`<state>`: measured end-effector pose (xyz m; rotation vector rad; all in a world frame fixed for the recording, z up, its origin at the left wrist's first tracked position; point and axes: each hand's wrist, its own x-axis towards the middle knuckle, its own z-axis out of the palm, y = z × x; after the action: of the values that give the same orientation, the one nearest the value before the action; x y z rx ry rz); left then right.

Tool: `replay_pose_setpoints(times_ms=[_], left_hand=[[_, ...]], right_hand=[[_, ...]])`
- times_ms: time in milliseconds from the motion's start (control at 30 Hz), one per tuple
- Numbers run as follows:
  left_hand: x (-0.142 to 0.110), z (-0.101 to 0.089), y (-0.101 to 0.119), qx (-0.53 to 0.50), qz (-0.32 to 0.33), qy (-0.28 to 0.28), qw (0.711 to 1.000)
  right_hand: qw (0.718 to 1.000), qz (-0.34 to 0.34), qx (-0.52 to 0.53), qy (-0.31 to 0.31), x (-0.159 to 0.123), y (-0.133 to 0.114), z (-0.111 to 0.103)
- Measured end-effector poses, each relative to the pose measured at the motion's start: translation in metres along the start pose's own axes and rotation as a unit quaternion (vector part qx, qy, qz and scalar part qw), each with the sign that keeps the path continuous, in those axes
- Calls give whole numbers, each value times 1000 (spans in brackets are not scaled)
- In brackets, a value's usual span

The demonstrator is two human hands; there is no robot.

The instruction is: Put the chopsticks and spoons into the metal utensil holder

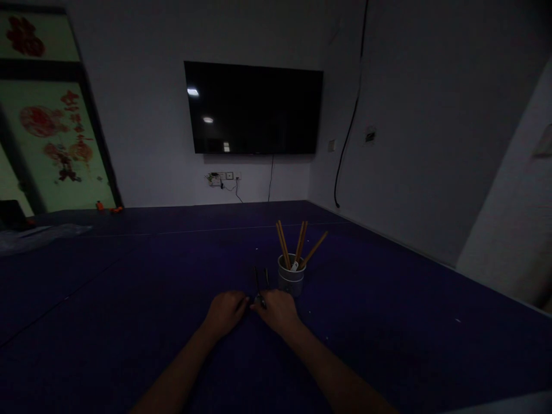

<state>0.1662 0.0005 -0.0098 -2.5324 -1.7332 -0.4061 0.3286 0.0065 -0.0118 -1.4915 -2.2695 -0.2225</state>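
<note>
My left hand [226, 311] rests low over the dark blue surface, fingers curled and thumb toward the right; anything inside it is hidden. Close beside it, my right hand [278, 307] is closed around the near part of a dark slim utensil [257, 280], whose kind I cannot make out. A second dark slim piece [267, 277] sticks up past the same hand, and a small shiny part shows between the thumbs. Just beyond the right hand stands a grey cylindrical holder [291, 283]. Several wooden chopsticks [282, 244] lean in it, with a small white piece [295, 266] at its rim.
The dark blue surface [129, 287] stretches to the walls. A clear plastic bag [43, 237] lies at far left, and small orange items [115, 210] sit near the door. A television [254, 109] hangs on the back wall; a black cable [347, 138] runs down the right wall.
</note>
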Motion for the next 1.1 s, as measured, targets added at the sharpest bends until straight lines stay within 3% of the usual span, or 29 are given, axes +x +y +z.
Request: replay_pose_setpoints(times_ms=[200, 333, 1100], left_hand=[[0, 1, 0, 3, -1, -1, 1000], [0, 3, 0, 3, 2, 4, 1000], [0, 3, 1, -34, -5, 59, 998]], right_hand=[[995, 41, 5, -86, 2, -1, -4], [992, 62, 12, -110, 3, -3, -6], [991, 89, 77, -59, 4, -13, -3]])
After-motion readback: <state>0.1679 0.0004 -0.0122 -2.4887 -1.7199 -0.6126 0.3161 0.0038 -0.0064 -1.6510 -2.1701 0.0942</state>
